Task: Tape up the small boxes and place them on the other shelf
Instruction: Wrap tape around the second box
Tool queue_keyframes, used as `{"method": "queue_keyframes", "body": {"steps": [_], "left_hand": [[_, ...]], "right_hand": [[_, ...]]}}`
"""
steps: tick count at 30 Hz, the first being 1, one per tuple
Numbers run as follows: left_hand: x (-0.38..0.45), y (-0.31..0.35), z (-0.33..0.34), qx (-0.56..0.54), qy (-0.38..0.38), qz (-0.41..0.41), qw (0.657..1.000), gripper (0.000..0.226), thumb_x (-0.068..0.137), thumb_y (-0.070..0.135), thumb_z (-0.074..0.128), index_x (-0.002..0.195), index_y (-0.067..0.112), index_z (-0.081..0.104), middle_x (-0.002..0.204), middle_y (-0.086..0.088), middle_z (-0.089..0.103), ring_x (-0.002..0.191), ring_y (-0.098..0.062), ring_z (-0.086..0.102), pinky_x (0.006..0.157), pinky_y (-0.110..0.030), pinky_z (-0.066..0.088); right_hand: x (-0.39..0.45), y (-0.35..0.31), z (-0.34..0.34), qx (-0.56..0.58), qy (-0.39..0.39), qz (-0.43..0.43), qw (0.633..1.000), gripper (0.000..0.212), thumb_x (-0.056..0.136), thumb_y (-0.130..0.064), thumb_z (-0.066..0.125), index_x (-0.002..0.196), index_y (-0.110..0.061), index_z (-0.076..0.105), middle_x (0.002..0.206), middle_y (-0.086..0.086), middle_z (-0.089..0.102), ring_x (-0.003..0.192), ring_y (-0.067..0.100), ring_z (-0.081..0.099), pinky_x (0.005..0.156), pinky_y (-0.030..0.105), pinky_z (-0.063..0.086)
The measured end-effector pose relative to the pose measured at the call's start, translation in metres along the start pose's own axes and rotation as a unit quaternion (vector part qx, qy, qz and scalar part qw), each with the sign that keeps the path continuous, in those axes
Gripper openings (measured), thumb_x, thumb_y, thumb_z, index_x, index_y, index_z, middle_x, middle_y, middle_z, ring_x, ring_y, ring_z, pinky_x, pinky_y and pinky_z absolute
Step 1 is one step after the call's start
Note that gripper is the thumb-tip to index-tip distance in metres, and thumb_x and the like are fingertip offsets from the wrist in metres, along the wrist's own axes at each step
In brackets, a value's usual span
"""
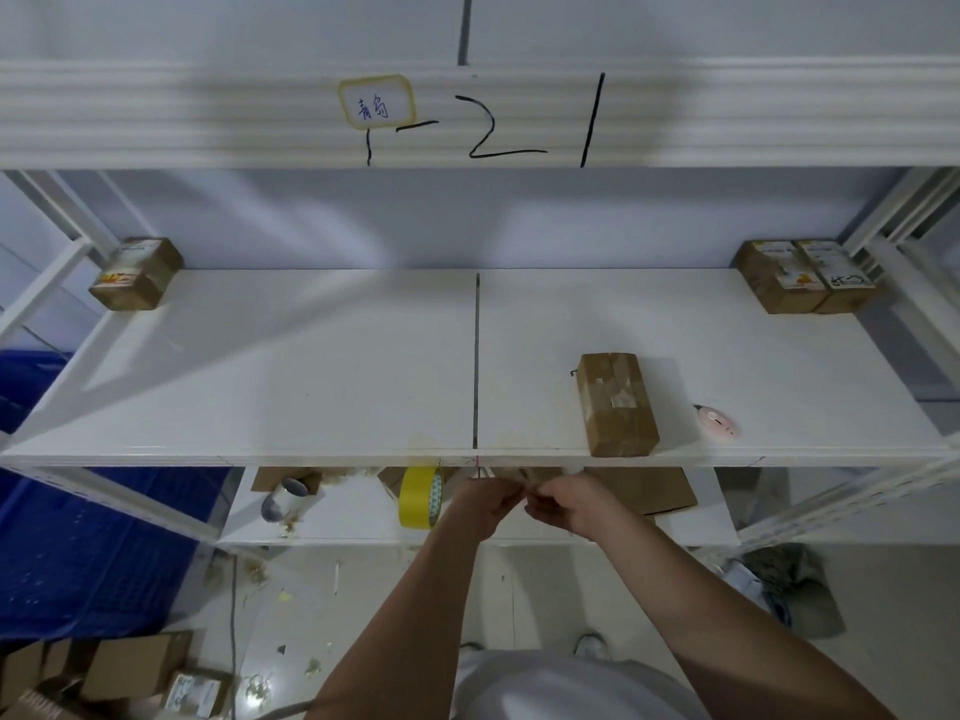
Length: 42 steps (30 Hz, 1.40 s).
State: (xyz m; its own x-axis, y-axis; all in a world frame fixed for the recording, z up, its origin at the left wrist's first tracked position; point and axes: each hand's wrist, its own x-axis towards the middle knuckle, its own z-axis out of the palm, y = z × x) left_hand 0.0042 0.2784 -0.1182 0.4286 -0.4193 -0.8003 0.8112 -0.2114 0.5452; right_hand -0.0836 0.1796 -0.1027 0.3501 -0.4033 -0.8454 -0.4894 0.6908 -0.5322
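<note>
Both hands are meeting just under the shelf's front edge, the left hand (pixel 485 504) and right hand (pixel 563 504) with fingers (pixel 540 506) curling toward each other, pinching something too blurred to identify. The taped small box (pixel 615 405) is lying above them on the shelf (pixel 311 376), apart from the fingers, near the front edge. A yellow tape roll (pixel 420 496) is standing just left of the left hand.

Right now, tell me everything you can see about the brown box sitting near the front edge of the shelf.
The brown box is an oblong cardboard carton lying flat on the white shelf, right of the centre seam, its near end at the front edge. Strips of clear, glossy tape cross its top. It looks closed. Neither hand touches it; a small pink object lies apart to its right.
</note>
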Motion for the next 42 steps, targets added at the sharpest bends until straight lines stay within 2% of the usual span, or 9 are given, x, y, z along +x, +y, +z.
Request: {"method": "queue_keyframes", "body": {"steps": [6, 9, 17, 25, 28, 31, 34, 39, 42], "left_hand": [[-0.013, 0.013, -0.002, -0.008, -0.039, -0.011, 0.999, 0.022, 0.092, -0.019, 0.052, 0.076, -0.007, 0.062, 0.06, -0.015, 0.067, 0.047, -0.016, 0.067, 0.048, -0.019, 0.055], [-0.018, 0.021, -0.004, 0.002, -0.027, -0.017, 1.0, 0.016, 0.091, -0.015, 0.056, 0.077, -0.007, 0.06, 0.066, -0.017, 0.064, 0.053, -0.021, 0.063, 0.044, -0.024, 0.054], [-0.016, 0.035, 0.01, 0.15, 0.035, -0.031, 0.988, 0.029, 0.091, 0.025, 0.073, 0.079, 0.003, 0.058, 0.067, -0.007, 0.058, 0.047, -0.019, 0.059, 0.04, -0.022, 0.049], [-0.011, 0.046, 0.029, 0.157, 0.0, -0.053, 0.986, 0.028, 0.091, 0.012, 0.072, 0.068, 0.004, 0.058, 0.056, -0.006, 0.059, 0.053, -0.017, 0.051, 0.053, -0.026, 0.046], [-0.005, 0.047, 0.029, 0.144, 0.006, -0.05, 0.988, 0.029, 0.095, 0.008, 0.065, 0.069, 0.003, 0.056, 0.041, -0.006, 0.056, 0.055, -0.018, 0.05, 0.054, -0.027, 0.043], [-0.004, 0.044, 0.029, 0.133, 0.013, -0.054, 0.99, 0.035, 0.1, 0.008, 0.057, 0.066, 0.004, 0.052, 0.037, -0.005, 0.051, 0.051, -0.018, 0.047, 0.054, -0.028, 0.04], [-0.003, 0.051, 0.031, 0.128, 0.016, -0.063, 0.99, 0.035, 0.1, 0.01, 0.057, 0.067, 0.003, 0.051, 0.054, -0.009, 0.053, 0.05, -0.019, 0.049, 0.054, -0.028, 0.041], [-0.003, 0.058, 0.029, 0.124, 0.002, -0.069, 0.99, 0.028, 0.099, 0.008, 0.058, 0.072, 0.001, 0.055, 0.068, -0.012, 0.055, 0.061, -0.023, 0.052, 0.057, -0.03, 0.046], [-0.008, 0.062, 0.035, 0.129, -0.02, -0.064, 0.989, 0.024, 0.098, 0.013, 0.061, 0.076, 0.003, 0.056, 0.07, -0.012, 0.055, 0.063, -0.022, 0.054, 0.057, -0.03, 0.048]], "right_hand": [[-0.02, -0.015, 0.009, -0.044, 0.002, -0.016, 0.999, 0.009, 0.087, 0.016, 0.063, 0.083, 0.008, 0.062, 0.066, 0.015, 0.061, 0.051, 0.019, 0.056, 0.04, 0.024, 0.051], [-0.029, -0.016, 0.015, -0.068, 0.02, -0.033, 0.997, 0.011, 0.085, 0.016, 0.065, 0.08, 0.007, 0.062, 0.062, 0.015, 0.061, 0.053, 0.02, 0.057, 0.041, 0.026, 0.052], [-0.051, -0.02, 0.02, -0.095, 0.05, -0.063, 0.992, 0.013, 0.084, 0.011, 0.07, 0.096, 0.007, 0.065, 0.072, 0.017, 0.068, 0.051, 0.02, 0.062, 0.045, 0.027, 0.054], [-0.052, -0.018, 0.011, -0.096, 0.062, -0.067, 0.991, 0.01, 0.088, 0.005, 0.069, 0.097, 0.007, 0.068, 0.072, 0.016, 0.069, 0.054, 0.022, 0.066, 0.055, 0.035, 0.059], [-0.05, -0.023, 0.011, -0.116, 0.071, -0.077, 0.988, 0.016, 0.088, 0.002, 0.068, 0.102, 0.008, 0.067, 0.061, 0.01, 0.069, 0.048, 0.018, 0.065, 0.08, 0.046, 0.062], [-0.056, -0.028, 0.015, -0.113, 0.062, -0.083, 0.988, 0.018, 0.086, 0.006, 0.068, 0.104, 0.01, 0.066, 0.067, 0.014, 0.068, 0.044, 0.017, 0.062, 0.073, 0.042, 0.062], [-0.061, -0.04, 0.016, -0.109, 0.053, -0.098, 0.988, 0.013, 0.083, 0.011, 0.07, 0.095, 0.01, 0.067, 0.075, 0.021, 0.068, 0.048, 0.02, 0.062, 0.057, 0.034, 0.059], [-0.064, -0.051, 0.019, -0.109, 0.055, -0.107, 0.987, 0.016, 0.08, 0.015, 0.068, 0.096, 0.014, 0.067, 0.078, 0.023, 0.068, 0.053, 0.024, 0.065, 0.081, 0.046, 0.061], [-0.076, -0.056, 0.022, -0.122, 0.038, -0.111, 0.986, 0.021, 0.077, 0.017, 0.071, 0.097, 0.014, 0.068, 0.081, 0.026, 0.07, 0.053, 0.025, 0.066, 0.071, 0.041, 0.063]]}}
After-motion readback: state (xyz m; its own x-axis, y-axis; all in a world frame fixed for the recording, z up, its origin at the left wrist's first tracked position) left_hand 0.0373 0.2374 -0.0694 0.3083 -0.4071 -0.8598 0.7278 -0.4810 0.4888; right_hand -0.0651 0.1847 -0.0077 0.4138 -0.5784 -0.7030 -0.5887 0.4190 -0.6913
